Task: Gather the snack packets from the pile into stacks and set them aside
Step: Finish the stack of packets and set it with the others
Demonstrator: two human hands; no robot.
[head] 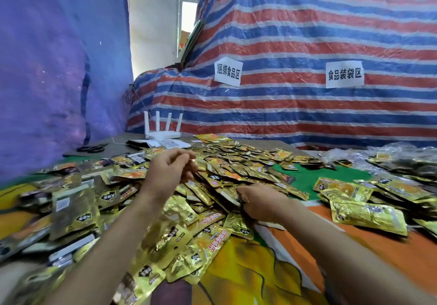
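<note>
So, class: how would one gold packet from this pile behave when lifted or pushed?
Probably floppy: the packets look thin and creased. Likely slippery: glossy foil, and they lie fanned over one another in the pile, so a push may slide several together. Probably light, being small and flat.

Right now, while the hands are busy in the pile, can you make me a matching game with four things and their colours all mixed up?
Things:
1. scissors
2. router
3. snack packets
4. back tarp

Colours:
A. gold
B. red, white and blue stripes
C. black
D. white

Pairs: 1-C, 2-D, 3-A, 4-B.
</note>
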